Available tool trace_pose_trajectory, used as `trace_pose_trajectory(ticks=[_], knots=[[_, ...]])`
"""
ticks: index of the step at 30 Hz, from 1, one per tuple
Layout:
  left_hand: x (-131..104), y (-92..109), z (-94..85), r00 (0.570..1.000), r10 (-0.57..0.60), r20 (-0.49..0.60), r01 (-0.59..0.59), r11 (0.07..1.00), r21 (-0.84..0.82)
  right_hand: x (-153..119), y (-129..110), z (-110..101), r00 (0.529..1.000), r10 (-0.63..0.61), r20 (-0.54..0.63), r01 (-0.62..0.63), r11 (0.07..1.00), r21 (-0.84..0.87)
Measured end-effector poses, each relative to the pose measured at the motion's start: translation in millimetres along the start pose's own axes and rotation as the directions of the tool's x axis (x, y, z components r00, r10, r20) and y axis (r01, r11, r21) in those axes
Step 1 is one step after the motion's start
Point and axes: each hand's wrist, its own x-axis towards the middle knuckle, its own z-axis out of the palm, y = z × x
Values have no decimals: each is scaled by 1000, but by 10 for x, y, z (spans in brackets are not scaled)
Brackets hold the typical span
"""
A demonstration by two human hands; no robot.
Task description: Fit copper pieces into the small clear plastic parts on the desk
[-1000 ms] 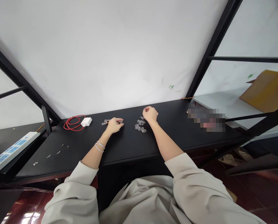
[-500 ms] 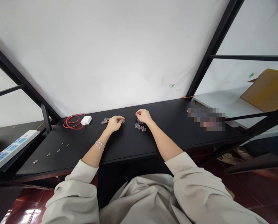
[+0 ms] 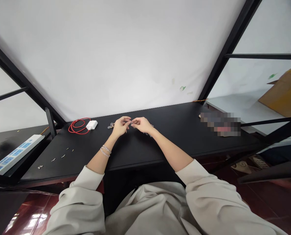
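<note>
My left hand (image 3: pixel 121 126) and my right hand (image 3: pixel 140 124) meet fingertip to fingertip above the black table (image 3: pixel 135 150). Between them is a small clear piece (image 3: pixel 131 122), pinched by the left thumb and finger. The right thumb and finger are pressed together at the same spot; what they hold is too small to make out. Several small clear and brownish pieces (image 3: pixel 110 125) lie just left of my left hand. More clear pieces (image 3: pixel 149 134) show beside my right wrist, mostly hidden beneath the hand.
A white charger (image 3: pixel 92 124) with a coiled red cable (image 3: pixel 74 126) lies at the left. Tiny pale bits (image 3: pixel 53 160) are scattered nearer the left edge. A white power strip (image 3: pixel 17 155) sits beyond that edge. A blurred-out object (image 3: pixel 221 124) lies at the right, near a cardboard box (image 3: pixel 283 93).
My right hand has moved left from above the clear pieces to my left hand, and their fingertips now meet. The camera view has shifted slightly.
</note>
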Motion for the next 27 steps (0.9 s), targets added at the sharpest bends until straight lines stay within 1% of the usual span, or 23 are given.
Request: trace_pose_trajectory(ticks=[2,3,5,7,8,10,12,14,17,22,25,27], knots=[[33,21,-98,999,-2,-42,5,996,84,-2,-6,6,999,12,-38,-13,999,-35],[57,20,-177,996,5,-87,7,990,140,-2,-7,5,998,19,-56,-22,998,-59],[107,-13,-383,976,40,-214,15,969,246,-1,-3,-2,997,25,-75,-32,995,-99],[145,-88,-606,952,34,-305,65,949,307,0,7,-12,997,25,-77,-34,992,-122],[155,-135,-703,946,22,-324,94,937,338,1,12,-15,997,24,-76,-34,991,-127],[161,-229,-832,955,-17,-295,129,922,365,0,17,-19,997,27,-70,-36,990,-133],[160,-301,-866,969,-53,-243,143,919,367,-3,17,-19,997,37,-64,-45,989,-141],[161,-339,-831,978,-59,-202,136,911,389,-5,18,-18,997,45,-62,-54,987,-152],[165,-343,-758,986,-39,-165,115,868,483,0,30,-15,997,46,-60,-55,986,-160],[153,-302,-766,984,-22,-175,125,789,602,14,64,-8,998,51,-48,-59,984,-169],[141,-276,-778,983,-18,-182,130,767,628,15,67,-6,998,55,-42,-61,983,-173],[135,-262,-761,987,-2,-162,106,766,634,13,60,-7,997,58,-46,-66,981,-183]])
